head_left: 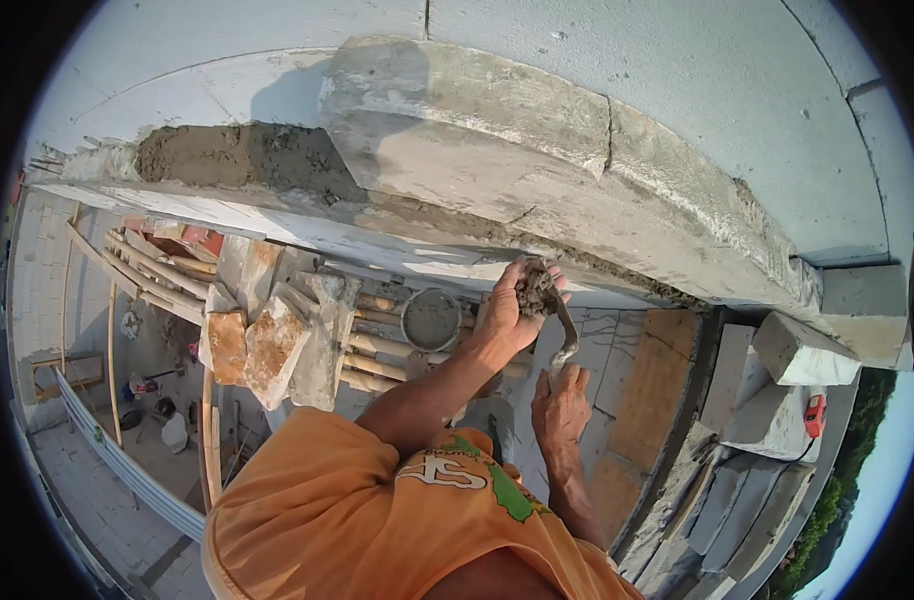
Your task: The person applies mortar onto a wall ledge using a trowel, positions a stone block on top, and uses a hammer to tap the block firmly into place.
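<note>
My left hand [509,318] is cupped, palm up, around a lump of wet grey mortar [533,292], close to the near face of the wall. In my right hand [561,408] is a trowel [567,345], gripped by its handle. Its bent neck points up toward the mortar, and its blade is mostly hidden there. Just beyond, a long concrete slab [507,185] lies along the wall, with a mortar joint [617,270] under its near edge. To its left, fresh mortar [217,158] is spread on the wall's ledge.
Below left of my hands stands a round bucket [431,320] of mortar on wooden poles [372,365]. Broken slabs [277,340] are heaped beside it. Pale blocks [777,400] are stacked at right, with a small red object [815,414] on them. A lower floor shows far left.
</note>
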`<action>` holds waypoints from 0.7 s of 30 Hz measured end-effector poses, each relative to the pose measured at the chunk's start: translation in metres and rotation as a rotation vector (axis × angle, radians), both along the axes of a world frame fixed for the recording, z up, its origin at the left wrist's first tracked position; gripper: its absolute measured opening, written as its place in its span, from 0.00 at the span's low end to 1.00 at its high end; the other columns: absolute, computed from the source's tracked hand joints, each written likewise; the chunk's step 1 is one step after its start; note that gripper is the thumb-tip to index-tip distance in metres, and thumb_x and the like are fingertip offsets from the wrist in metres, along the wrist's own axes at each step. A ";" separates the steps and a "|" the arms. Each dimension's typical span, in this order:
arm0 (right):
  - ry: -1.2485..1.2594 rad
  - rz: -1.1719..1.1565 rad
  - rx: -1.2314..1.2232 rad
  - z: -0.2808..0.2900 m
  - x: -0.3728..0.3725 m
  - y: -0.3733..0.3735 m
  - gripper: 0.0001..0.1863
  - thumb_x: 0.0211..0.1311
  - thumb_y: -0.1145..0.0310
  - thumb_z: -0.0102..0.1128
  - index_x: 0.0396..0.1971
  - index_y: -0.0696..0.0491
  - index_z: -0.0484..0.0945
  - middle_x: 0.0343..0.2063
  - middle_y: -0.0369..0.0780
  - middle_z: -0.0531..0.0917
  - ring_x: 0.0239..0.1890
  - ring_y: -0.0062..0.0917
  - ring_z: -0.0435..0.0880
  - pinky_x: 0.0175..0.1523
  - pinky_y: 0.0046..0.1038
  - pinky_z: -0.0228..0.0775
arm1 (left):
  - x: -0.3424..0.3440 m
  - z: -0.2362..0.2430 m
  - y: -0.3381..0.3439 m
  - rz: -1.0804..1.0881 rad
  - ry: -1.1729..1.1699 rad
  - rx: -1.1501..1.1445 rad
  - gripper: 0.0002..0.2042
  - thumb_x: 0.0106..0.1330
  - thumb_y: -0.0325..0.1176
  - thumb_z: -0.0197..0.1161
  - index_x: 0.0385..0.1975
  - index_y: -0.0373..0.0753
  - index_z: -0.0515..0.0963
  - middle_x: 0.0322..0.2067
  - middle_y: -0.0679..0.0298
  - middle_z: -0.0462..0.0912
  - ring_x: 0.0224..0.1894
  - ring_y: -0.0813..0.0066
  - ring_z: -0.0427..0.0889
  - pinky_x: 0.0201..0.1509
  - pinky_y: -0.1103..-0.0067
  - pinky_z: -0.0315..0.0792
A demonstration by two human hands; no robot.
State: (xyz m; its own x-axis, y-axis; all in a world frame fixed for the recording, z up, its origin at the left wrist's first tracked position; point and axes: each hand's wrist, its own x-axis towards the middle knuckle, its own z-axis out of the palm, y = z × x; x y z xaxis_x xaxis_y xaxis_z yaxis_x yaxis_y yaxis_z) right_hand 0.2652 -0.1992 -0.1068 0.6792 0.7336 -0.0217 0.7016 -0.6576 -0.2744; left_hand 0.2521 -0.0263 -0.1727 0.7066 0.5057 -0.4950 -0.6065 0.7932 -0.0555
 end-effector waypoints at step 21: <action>0.042 0.247 0.093 0.050 0.058 0.019 0.16 0.62 0.66 0.65 0.35 0.58 0.66 0.34 0.51 0.73 0.31 0.53 0.79 0.31 0.50 0.73 | 0.005 0.010 0.007 0.383 0.034 0.087 0.10 0.65 0.37 0.67 0.41 0.43 0.77 0.40 0.58 0.82 0.42 0.61 0.83 0.53 0.64 0.81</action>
